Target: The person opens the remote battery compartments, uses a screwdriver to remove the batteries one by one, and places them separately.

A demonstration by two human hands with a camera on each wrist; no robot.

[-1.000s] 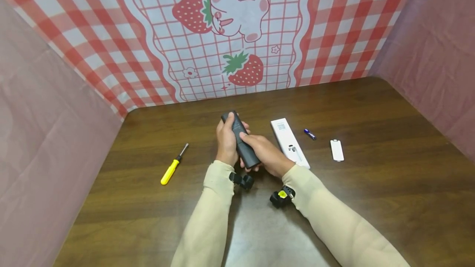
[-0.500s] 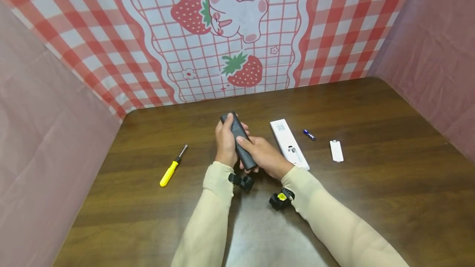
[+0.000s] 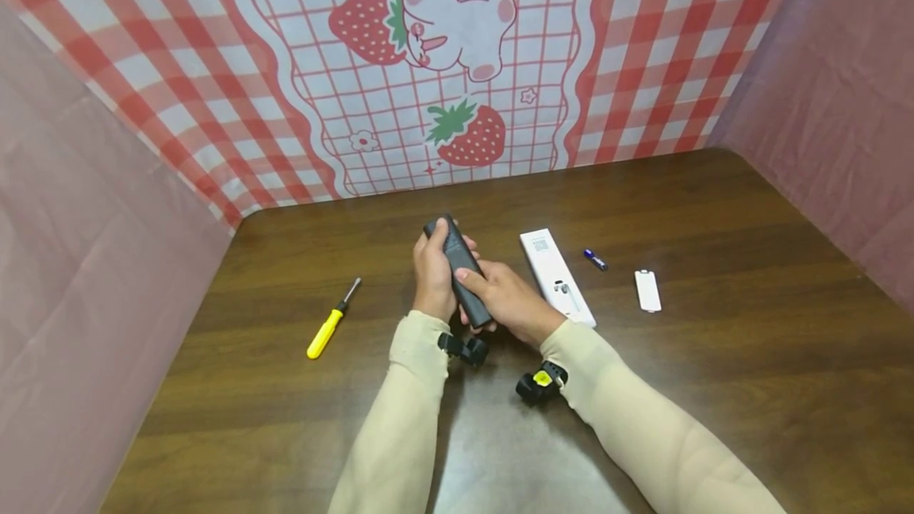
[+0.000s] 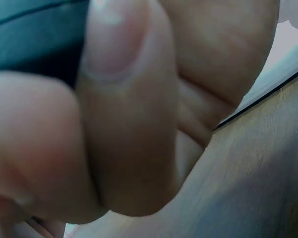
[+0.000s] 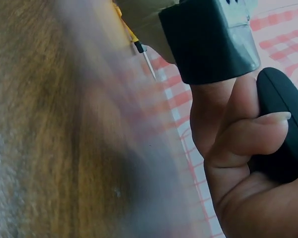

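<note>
A black remote control (image 3: 464, 276) is held in both hands over the table, slanting from upper left to lower right in the head view. My left hand (image 3: 432, 272) grips its far part, thumb lying along the upper face. My right hand (image 3: 516, 301) grips the near part with the thumb pressed on top. In the left wrist view, curled fingers (image 4: 134, 109) cover most of the remote's dark body (image 4: 35, 39). The right wrist view shows fingers (image 5: 253, 139) curled round the remote's rounded end (image 5: 288, 109). The underside of the remote is hidden.
Right of the hands lies a white remote (image 3: 546, 260) with its battery compartment uncovered. Beyond it are a small blue battery (image 3: 596, 259) and a white battery cover (image 3: 647, 290). A yellow-handled screwdriver (image 3: 328, 331) lies at left. A checked cloth (image 3: 643, 54) hangs behind the table.
The right thumb and the near end of the black remote have shifted slightly down and left. Both hands keep their grip, and the things on the table stay put.
</note>
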